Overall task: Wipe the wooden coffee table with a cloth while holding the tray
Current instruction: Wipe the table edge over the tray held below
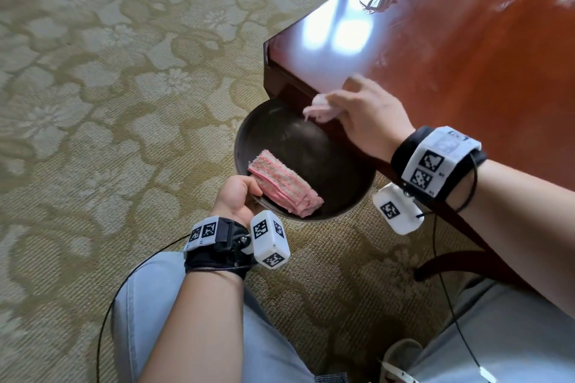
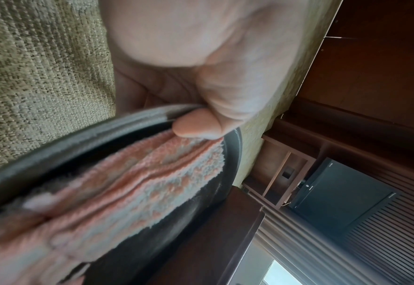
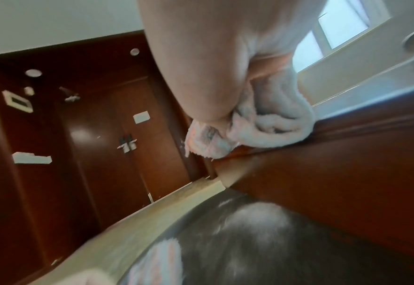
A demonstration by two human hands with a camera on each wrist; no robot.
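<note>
Head view, centre of frame: round dark tray (image 1: 314, 146) held out just below the near edge of the wooden coffee table (image 1: 466, 50), far rim tucked under the table corner. Gripped at its lower-left rim by the left hand (image 1: 238, 197), thumb over the rim, pressing on the end of a folded pink-and-grey cloth (image 1: 284, 185) lying in the tray's lower half. Same seen close in the left wrist view: thumb tip (image 2: 196, 125) clamped down on the tray rim (image 2: 79, 133) and touching the striped cloth (image 2: 137, 185); remaining fingers hidden beneath.

Right of centre in the head view: right hand (image 1: 370, 121) at the table's near edge, fingers curled round a bunched pale pink cloth (image 1: 322, 109), wad pressed at the edge directly above the tray. Right wrist view: pale cloth (image 3: 250, 127) squeezed in the hand, resting against the table's edge moulding (image 3: 347, 123); blurred tray floor (image 3: 262, 241) filling the lower frame.

Hands well apart, each clamped on its own thing.

Table top glossy reddish-brown, window glare in the upper middle, dark shell-like inlay (image 1: 378, 2) near the top. Patterned beige-green carpet (image 1: 93, 87) filling the left of the frame. Light blue trousers (image 1: 149, 305) along the bottom. Marker-tagged wrist bands (image 1: 435, 158) with cables on both wrists.
</note>
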